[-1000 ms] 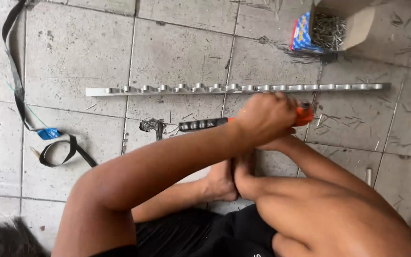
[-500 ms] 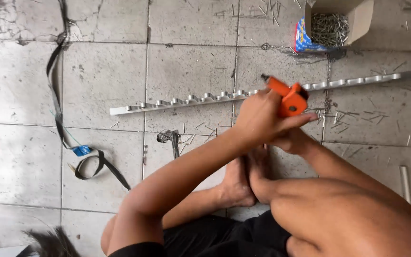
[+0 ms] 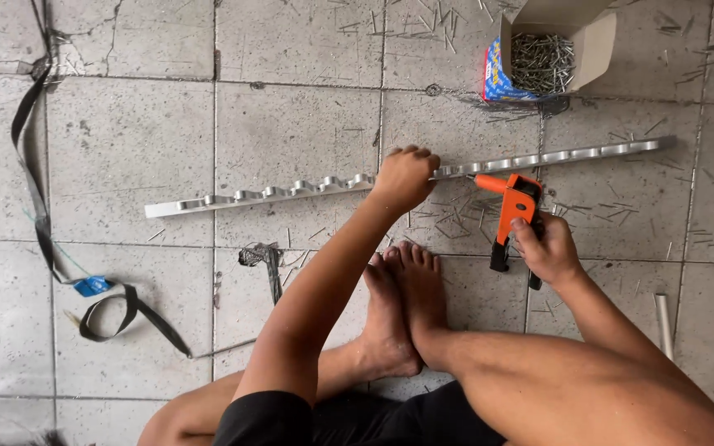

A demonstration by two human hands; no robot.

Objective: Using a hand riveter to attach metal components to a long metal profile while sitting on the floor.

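Orange rivet tool (image 3: pixel 512 216), black handles, in right hand (image 3: pixel 549 252) grip; left hand (image 3: pixel 405 177) grips metal strip (image 3: pixel 291 192).

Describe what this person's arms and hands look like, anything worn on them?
Both arms are bare from shoulder to fingertips: no sleeves show, no gloves, no watch, bracelet or ring that I can make out. The left hand and right hand are uncovered. Only dark shorts show at the bottom edge, and the feet are bare too.

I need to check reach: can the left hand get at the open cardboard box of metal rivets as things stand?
Probably yes: the left hand rests on the long metal rail, and only bare tiled floor lies between it and the box.
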